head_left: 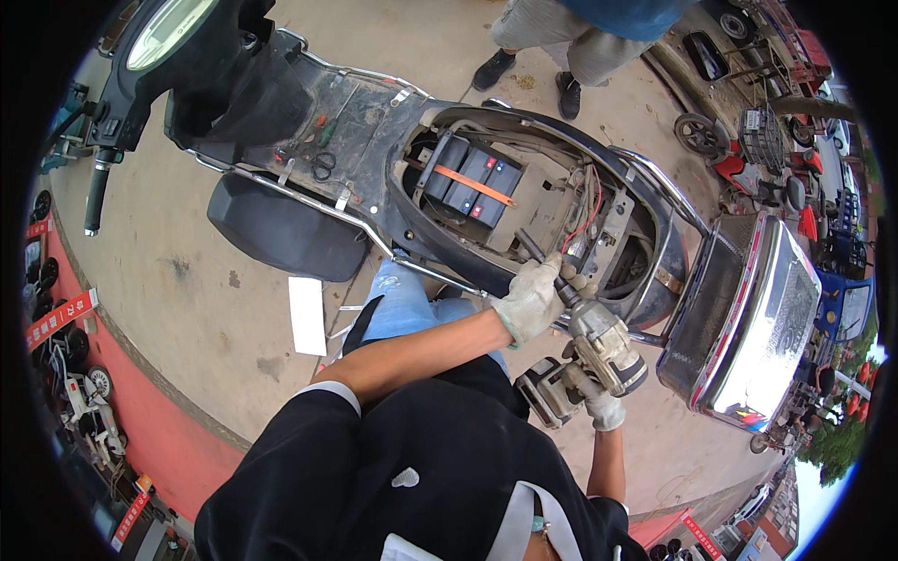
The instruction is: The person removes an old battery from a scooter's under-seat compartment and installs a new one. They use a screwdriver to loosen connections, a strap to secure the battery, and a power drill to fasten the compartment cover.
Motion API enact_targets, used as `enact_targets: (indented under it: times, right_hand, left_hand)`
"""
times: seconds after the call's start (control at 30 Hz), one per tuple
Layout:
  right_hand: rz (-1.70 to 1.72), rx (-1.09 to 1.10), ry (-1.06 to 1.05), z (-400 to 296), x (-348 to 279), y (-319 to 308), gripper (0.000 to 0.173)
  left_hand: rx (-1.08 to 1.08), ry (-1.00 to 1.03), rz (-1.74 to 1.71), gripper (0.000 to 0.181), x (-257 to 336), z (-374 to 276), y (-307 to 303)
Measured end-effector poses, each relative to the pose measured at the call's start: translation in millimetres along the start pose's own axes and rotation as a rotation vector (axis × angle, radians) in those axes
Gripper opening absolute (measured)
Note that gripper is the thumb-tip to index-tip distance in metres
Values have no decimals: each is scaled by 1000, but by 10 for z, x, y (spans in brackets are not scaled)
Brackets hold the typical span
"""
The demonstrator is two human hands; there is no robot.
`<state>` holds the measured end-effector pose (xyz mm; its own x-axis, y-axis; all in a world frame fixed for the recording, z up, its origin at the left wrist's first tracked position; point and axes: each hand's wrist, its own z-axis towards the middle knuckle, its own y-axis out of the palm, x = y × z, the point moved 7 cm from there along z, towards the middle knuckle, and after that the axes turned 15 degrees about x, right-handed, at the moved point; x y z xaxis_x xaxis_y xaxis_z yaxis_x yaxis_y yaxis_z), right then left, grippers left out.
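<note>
My left hand (531,294), in a pale work glove, grips the shaft of a long socket extension (539,251) fitted to a cordless impact wrench (605,343). Also gloved, my right hand (595,398) holds the wrench by its handle, above the battery pack. The tool lies over the near rim of an electric scooter's open seat bay (484,277). Inside the bay sit black batteries (466,179) under an orange strap (473,185). A red wire (593,210) and a metal bracket (613,223) are to their right.
Scissors (323,166) and screwdrivers (327,132) lie on the scooter's footboard. The removed seat (287,226) and a white sheet (307,315) rest on the ground. A metal rear box (751,315) is at the right. Another person (596,42) stands across the scooter.
</note>
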<state>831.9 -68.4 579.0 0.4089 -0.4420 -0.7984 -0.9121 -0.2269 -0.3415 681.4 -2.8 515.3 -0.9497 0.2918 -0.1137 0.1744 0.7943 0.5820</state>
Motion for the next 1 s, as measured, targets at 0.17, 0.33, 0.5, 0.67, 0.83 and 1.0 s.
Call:
enact_targets:
  times: [0.17, 0.33, 0.5, 0.67, 0.83, 1.0]
  right_hand:
    - [-52, 124, -123, 168, -355, 179, 43]
    - [124, 312, 30, 185, -720, 413, 59]
    - [181, 427, -70, 278, -927, 662, 57]
    - [219, 480, -37, 396, -926, 828, 64]
    - [183, 527, -151, 468, -1168, 1012, 53]
    - [103, 507, -114, 481, -1303, 1165, 52]
  left_hand:
    - [161, -88, -105, 20, 324, 153, -121]
    - [170, -136, -139, 29, 669, 256, -178]
    - [130, -126, -142, 32, 976, 291, -81]
    - [256, -187, -264, 27, 1216, 267, -25]
    - [342, -200, -345, 28, 1423, 213, 72]
    - [403, -182, -338, 28, 1556, 241, 37]
